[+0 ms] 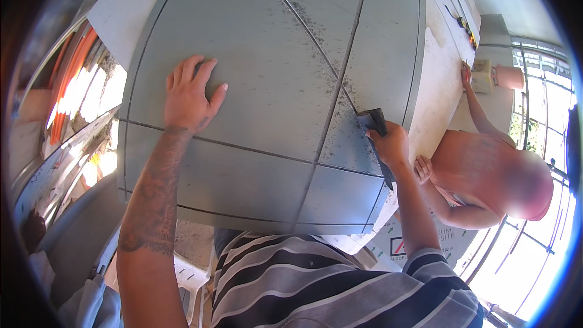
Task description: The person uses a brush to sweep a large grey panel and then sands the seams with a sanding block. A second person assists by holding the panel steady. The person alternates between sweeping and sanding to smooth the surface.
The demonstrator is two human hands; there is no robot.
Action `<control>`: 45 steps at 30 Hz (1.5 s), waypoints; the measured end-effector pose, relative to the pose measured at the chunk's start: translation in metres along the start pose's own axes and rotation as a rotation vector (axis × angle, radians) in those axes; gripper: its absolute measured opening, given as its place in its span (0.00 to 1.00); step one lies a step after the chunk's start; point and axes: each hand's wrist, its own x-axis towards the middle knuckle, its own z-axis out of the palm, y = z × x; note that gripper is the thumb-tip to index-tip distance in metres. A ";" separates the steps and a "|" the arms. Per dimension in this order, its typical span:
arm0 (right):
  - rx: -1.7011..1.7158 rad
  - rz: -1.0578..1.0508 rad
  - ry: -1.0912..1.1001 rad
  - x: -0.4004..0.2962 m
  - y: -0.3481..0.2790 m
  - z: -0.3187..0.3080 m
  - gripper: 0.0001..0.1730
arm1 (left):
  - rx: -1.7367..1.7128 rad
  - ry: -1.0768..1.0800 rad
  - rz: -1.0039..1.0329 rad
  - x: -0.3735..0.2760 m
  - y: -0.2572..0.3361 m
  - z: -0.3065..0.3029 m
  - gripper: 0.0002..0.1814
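Observation:
A large grey composite panel [255, 77] lies flat before me, scored with several dark grooves. One diagonal groove [300, 20] has dark shavings scattered along both sides, and it runs down to my right hand [391, 146]. That hand grips a dark hand tool [374, 120] near the panel's right edge. A narrow dark part of the tool extends below my fist, partly hidden; its exact kind cannot be made out. My left hand [191, 91] rests palm down on the left part of the panel, fingers spread, holding nothing.
The panel lies on a pale worktable [437, 68]. At the right a co-worker [473, 168] leans over its edge, one hand [422, 168] close to my right forearm. Hand tools [462, 23] lie at the far right. A white plastic chair [193, 264] stands below the near edge.

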 end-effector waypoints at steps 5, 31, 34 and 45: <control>-0.015 -0.097 0.059 0.001 0.020 0.012 0.15 | -0.004 0.011 0.013 0.001 0.002 -0.001 0.29; 1.344 -0.085 -0.328 -0.159 -0.041 0.002 0.16 | -1.434 -0.449 -0.237 -0.077 0.214 -0.061 0.12; 1.401 -0.048 -0.210 -0.158 -0.035 0.008 0.16 | -1.517 -0.394 -0.333 -0.081 0.233 -0.057 0.14; 1.514 -0.027 -0.052 -0.145 -0.012 0.000 0.15 | -1.207 -0.682 -0.161 -0.122 0.244 -0.029 0.16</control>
